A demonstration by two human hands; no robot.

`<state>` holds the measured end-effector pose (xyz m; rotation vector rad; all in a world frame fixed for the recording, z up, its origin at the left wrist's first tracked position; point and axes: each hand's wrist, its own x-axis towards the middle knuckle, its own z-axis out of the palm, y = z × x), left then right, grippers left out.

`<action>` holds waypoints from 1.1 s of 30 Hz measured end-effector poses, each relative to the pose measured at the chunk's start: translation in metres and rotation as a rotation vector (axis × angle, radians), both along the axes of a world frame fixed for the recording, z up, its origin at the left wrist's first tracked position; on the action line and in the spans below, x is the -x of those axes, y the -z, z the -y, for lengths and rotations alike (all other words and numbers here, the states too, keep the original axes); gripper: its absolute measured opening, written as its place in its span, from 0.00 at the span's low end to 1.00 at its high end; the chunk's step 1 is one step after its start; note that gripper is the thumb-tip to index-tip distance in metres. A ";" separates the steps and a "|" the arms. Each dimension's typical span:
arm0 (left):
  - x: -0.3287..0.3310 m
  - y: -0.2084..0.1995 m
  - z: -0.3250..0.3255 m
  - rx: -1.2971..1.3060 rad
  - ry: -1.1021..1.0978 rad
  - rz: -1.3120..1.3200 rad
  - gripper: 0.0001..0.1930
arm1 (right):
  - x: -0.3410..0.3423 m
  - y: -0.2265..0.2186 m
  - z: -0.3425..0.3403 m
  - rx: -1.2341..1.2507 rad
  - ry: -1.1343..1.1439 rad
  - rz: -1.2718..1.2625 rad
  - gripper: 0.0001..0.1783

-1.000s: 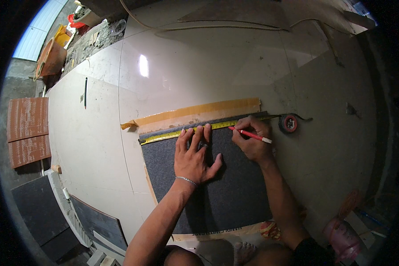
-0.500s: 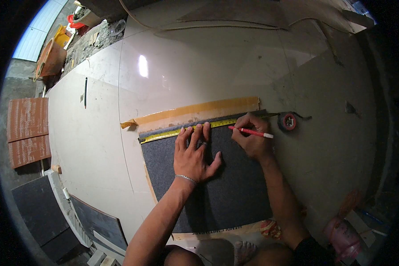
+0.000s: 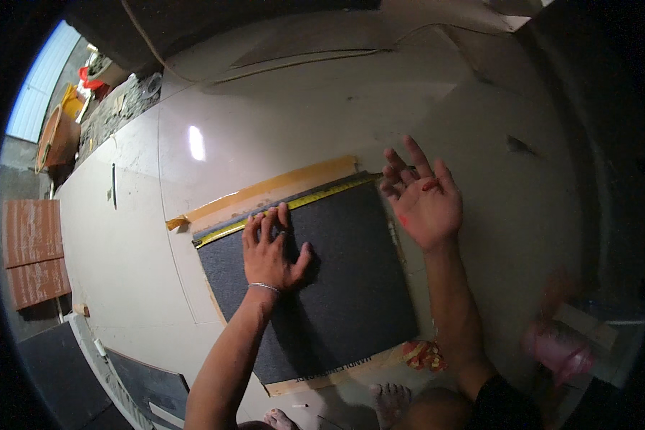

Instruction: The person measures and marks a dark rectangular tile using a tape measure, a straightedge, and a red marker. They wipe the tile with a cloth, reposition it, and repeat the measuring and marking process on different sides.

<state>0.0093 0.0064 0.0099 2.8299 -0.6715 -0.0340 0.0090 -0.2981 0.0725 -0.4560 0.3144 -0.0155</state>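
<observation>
A dark grey tile [image 3: 337, 272] lies on a flat piece of cardboard [image 3: 301, 160]. A yellow measuring tape blade [image 3: 330, 193] stretches across the tile near its far edge. My left hand [image 3: 271, 251] is open, its fingers spread and their tips resting on the blade and tile. Raised past the tile's far right corner, my right hand [image 3: 430, 204] has its palm up and fingers loosely spread. The red end of a pen [image 3: 430, 185] shows in the crook of its thumb; the rest of the pen is hidden. The tape's case is hidden around this hand.
A dark pencil [image 3: 114, 186] lies on the pale floor at the left. Reddish-brown tiles [image 3: 32, 254] and dark boards [image 3: 147, 376] line the left side. A crumpled red and yellow wrapper [image 3: 424, 355] lies by the near right tile corner; a pink container [image 3: 555, 347] stands farther right.
My right hand has lifted off the tape blade, moved up and right and turned palm up, its fingers opening from their writing grip. My left hand stays on the blade. The view has shifted.
</observation>
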 end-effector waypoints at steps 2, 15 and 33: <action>0.000 0.001 0.001 -0.047 -0.012 -0.008 0.40 | 0.007 -0.014 0.019 0.266 -0.003 -0.026 0.24; -0.001 -0.009 -0.001 -0.183 -0.004 -0.009 0.37 | -0.013 0.021 0.052 2.250 -0.652 0.061 0.42; 0.215 -0.155 -0.186 0.084 -0.247 -0.818 0.41 | 0.156 -0.019 -0.092 1.032 -1.488 0.220 0.19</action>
